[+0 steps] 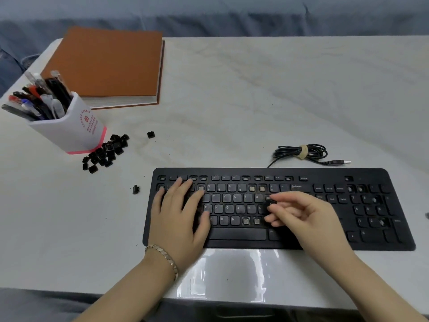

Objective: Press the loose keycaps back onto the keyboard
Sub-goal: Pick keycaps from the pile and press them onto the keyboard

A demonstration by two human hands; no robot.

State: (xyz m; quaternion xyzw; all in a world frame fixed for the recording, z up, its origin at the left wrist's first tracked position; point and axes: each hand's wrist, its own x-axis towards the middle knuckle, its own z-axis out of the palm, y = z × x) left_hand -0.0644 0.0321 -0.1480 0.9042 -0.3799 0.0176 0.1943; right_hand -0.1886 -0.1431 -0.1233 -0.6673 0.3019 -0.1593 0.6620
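Note:
A black keyboard (pixel 325 175) lies on the white table near its front edge, with several bare key sockets showing. My left hand (pixel 180 216) rests flat on its left side, fingers spread over the keys. My right hand (pixel 301 214) hovers over the middle right of the letter block and pinches a small black keycap (pixel 270 202) between thumb and forefinger, just right of the O key. A pile of loose black keycaps (pixel 105 153) lies left of the keyboard. Single keycaps lie apart, one keycap (pixel 151 135) behind the pile and another keycap (pixel 135 189) by the keyboard's left end.
A white pen cup (pixel 69 129) full of pens stands at the left, touching the pile. A brown book (pixel 109 66) lies behind it. The keyboard's coiled cable (pixel 301 153) with its USB plug rests behind the keyboard. A shiny plastic sheet (pixel 229 273) lies at the front edge.

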